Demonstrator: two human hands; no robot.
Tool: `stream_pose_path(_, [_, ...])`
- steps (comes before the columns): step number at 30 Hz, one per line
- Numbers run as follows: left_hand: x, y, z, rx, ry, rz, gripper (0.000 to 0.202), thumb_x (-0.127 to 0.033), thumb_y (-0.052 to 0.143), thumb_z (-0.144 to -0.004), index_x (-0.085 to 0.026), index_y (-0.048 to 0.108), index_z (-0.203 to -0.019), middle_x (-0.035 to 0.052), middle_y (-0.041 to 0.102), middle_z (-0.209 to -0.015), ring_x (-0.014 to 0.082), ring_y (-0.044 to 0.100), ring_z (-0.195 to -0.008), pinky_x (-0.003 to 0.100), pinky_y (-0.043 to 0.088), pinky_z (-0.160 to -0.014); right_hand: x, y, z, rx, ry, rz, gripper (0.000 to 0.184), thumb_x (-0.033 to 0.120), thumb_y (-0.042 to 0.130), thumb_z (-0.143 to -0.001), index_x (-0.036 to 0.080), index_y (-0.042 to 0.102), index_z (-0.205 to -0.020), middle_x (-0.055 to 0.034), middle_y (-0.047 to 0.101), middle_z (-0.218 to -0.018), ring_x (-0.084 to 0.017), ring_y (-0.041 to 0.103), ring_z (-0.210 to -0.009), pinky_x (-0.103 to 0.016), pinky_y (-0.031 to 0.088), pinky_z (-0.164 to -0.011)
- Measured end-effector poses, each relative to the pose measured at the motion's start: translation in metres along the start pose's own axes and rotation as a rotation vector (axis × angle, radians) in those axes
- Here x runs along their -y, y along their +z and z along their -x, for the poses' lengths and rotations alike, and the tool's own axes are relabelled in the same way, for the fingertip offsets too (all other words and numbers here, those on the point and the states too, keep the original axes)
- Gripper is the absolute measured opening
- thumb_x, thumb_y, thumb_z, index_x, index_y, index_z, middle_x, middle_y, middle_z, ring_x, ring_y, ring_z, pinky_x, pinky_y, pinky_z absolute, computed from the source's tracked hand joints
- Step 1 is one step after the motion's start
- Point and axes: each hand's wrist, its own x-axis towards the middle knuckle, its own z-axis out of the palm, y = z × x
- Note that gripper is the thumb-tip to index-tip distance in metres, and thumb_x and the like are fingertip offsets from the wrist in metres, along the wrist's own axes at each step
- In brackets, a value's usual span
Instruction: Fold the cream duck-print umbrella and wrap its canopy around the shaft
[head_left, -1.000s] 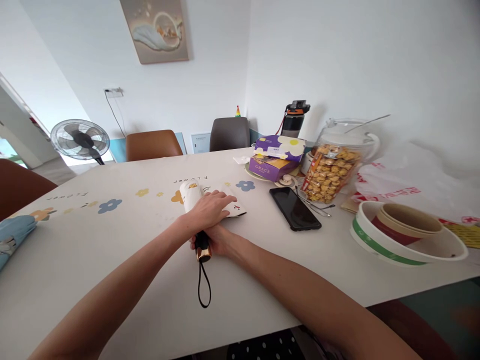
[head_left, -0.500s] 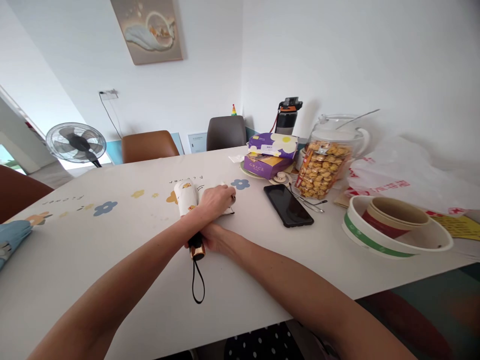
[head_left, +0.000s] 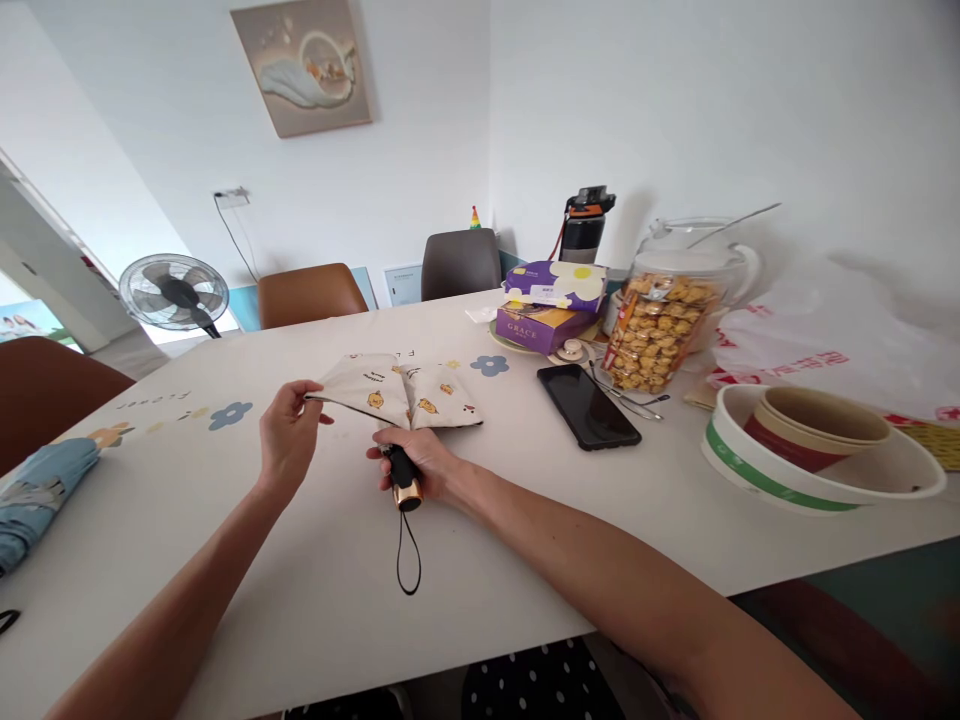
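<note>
A folded cream umbrella (head_left: 405,393) printed with small yellow figures lies on the white table (head_left: 315,560). My right hand (head_left: 424,462) is closed round its black handle (head_left: 403,478), whose gold end and black wrist loop point toward me. My left hand (head_left: 287,436) pinches the left edge of the umbrella's cloth and holds that flap out to the left, slightly above the table. The rest of the cloth fans out flat to the right of the shaft.
A black phone (head_left: 588,405) lies right of the umbrella. Behind it are a purple box (head_left: 544,310), a snack jar (head_left: 660,330), a flask (head_left: 585,225) and plastic bags. Stacked paper bowls (head_left: 814,450) sit at right. A blue umbrella (head_left: 37,490) lies at left.
My left hand has left the right side of the rolled umbrella and moved left, pulling a cloth flap out. The roll has spread open; my right hand still grips the handle.
</note>
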Motion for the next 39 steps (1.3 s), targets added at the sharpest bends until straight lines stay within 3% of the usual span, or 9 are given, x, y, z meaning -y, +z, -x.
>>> stream_pose_path(7, [0.008,-0.003,0.005,0.045,-0.173,0.401,0.016,-0.022,0.051,-0.067,-0.016,0.063,-0.075,0.0020,0.057,-0.077,0.0154,0.059,-0.071,0.028,0.055,-0.053,0.004,0.002,0.002,-0.034,0.001,-0.003,0.013,0.019,0.064,-0.075,0.014,0.052,-0.074,0.0010,0.052,-0.064,-0.006,0.046,-0.042,-0.020,0.044,-0.033])
stream_pose_path(11, [0.007,-0.005,0.005,0.028,-0.313,0.412,0.023,-0.036,0.060,-0.068,-0.013,0.062,-0.070,0.0031,0.055,-0.074,0.0165,0.059,-0.068,0.030,0.055,-0.049,0.007,-0.001,0.001,-0.024,-0.027,-0.007,0.021,0.025,0.068,-0.073,0.015,0.050,-0.078,0.0021,0.051,-0.065,-0.005,0.045,-0.041,-0.018,0.042,-0.033])
stream_pose_path(15, [0.004,-0.007,0.007,0.121,-0.332,0.388,0.026,-0.030,0.072,-0.059,-0.014,0.058,-0.074,-0.0005,0.052,-0.072,0.0131,0.058,-0.063,0.027,0.054,-0.049,0.012,-0.004,0.001,-0.015,-0.019,-0.046,0.035,0.047,0.065,-0.074,0.018,0.048,-0.086,0.0027,0.052,-0.062,-0.006,0.044,-0.038,-0.018,0.040,-0.031])
stream_pose_path(19, [0.003,-0.012,0.004,0.263,-0.349,0.412,0.020,-0.024,0.071,-0.060,-0.015,0.058,-0.072,-0.0028,0.049,-0.069,0.0074,0.048,-0.052,0.025,0.051,-0.045,0.015,-0.009,-0.001,0.011,-0.002,-0.047,0.049,0.066,0.052,-0.074,0.019,0.046,-0.085,0.0020,0.052,-0.060,-0.006,0.042,-0.036,-0.019,0.039,-0.029])
stream_pose_path(26, [0.010,-0.024,-0.006,0.621,-0.492,0.361,0.023,-0.027,0.070,-0.064,-0.013,0.066,-0.081,-0.0014,0.047,-0.057,0.0083,0.046,-0.050,0.024,0.048,-0.048,0.021,-0.011,0.000,-0.108,-0.080,0.114,0.039,0.056,0.054,-0.079,0.019,0.044,-0.080,0.0024,0.051,-0.058,-0.007,0.043,-0.036,-0.021,0.040,-0.029])
stream_pose_path(30, [0.013,-0.024,-0.005,0.689,-0.487,0.237,0.036,-0.032,0.070,-0.065,-0.015,0.066,-0.097,0.0007,0.053,-0.066,0.0107,0.053,-0.057,0.027,0.050,-0.056,0.025,-0.011,0.002,-0.160,-0.112,0.213,0.029,0.041,0.060,-0.078,0.016,0.047,-0.074,0.0018,0.051,-0.056,-0.008,0.044,-0.036,-0.022,0.040,-0.028])
stream_pose_path(33, [0.017,-0.021,-0.003,0.697,-0.497,0.186,0.044,-0.032,0.071,-0.063,-0.017,0.063,-0.104,0.0017,0.057,-0.074,0.0137,0.057,-0.066,0.031,0.053,-0.065,0.025,-0.011,0.003,-0.174,-0.105,0.282,0.025,0.033,0.058,-0.078,0.015,0.047,-0.067,0.0017,0.049,-0.053,-0.008,0.042,-0.034,-0.022,0.039,-0.027])
stream_pose_path(35, [0.022,-0.017,-0.002,0.637,-0.524,0.193,0.048,-0.034,0.071,-0.064,-0.018,0.060,-0.107,0.0042,0.060,-0.084,0.0166,0.060,-0.075,0.034,0.052,-0.070,0.023,-0.011,0.004,-0.159,-0.107,0.328,0.023,0.031,0.058,-0.077,0.015,0.047,-0.064,0.0015,0.049,-0.052,-0.008,0.042,-0.033,-0.022,0.038,-0.026])
stream_pose_path(39, [0.029,-0.012,-0.005,0.302,-0.443,0.161,0.041,-0.033,0.066,-0.067,-0.018,0.059,-0.105,0.0060,0.061,-0.095,0.0171,0.059,-0.087,0.033,0.049,-0.078,0.018,-0.007,0.006,-0.120,-0.092,0.409,0.020,0.027,0.057,-0.075,0.016,0.046,-0.062,0.0016,0.049,-0.048,-0.009,0.042,-0.033,-0.022,0.038,-0.027])
